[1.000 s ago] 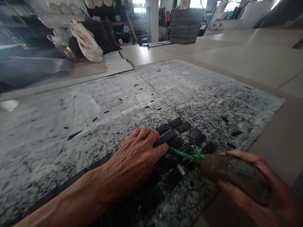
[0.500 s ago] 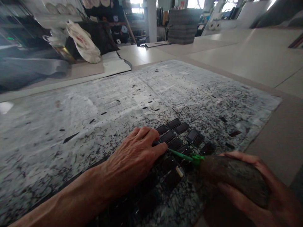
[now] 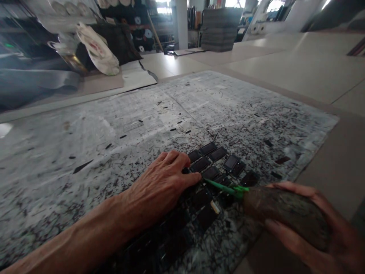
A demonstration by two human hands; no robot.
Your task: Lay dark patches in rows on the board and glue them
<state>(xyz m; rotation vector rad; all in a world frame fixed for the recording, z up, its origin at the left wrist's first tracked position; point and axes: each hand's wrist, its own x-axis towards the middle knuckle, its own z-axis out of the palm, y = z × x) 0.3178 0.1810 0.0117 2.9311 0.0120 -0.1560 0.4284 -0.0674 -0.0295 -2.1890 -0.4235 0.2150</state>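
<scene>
My left hand (image 3: 168, 177) presses down on a group of dark, glossy rectangular pieces (image 3: 201, 164), its fingers bent and their tips partly hidden. Its thumb points right along the pieces. In my right hand (image 3: 319, 224) is a tool with a thick brown handle (image 3: 288, 213), fingers and thumb wrapped around it. From the handle a thin green shaft (image 3: 219, 186) reaches left, its end near my left thumb. A small pale strip (image 3: 215, 207) lies on a dark piece below the shaft. More dark pieces are in shadow under my left forearm.
A pale, worn work sheet (image 3: 137, 106) covers the table, littered with dark thread-like scraps and slivers (image 3: 82, 166). At the back stand a grey stack of sheets (image 3: 221, 30), a cream bag (image 3: 98, 51) and a jug (image 3: 71, 57). Tabletops (image 3: 299, 61) extend right.
The tool and my right hand have shifted slightly to the right and down. My left hand stays almost where it was on the pieces.
</scene>
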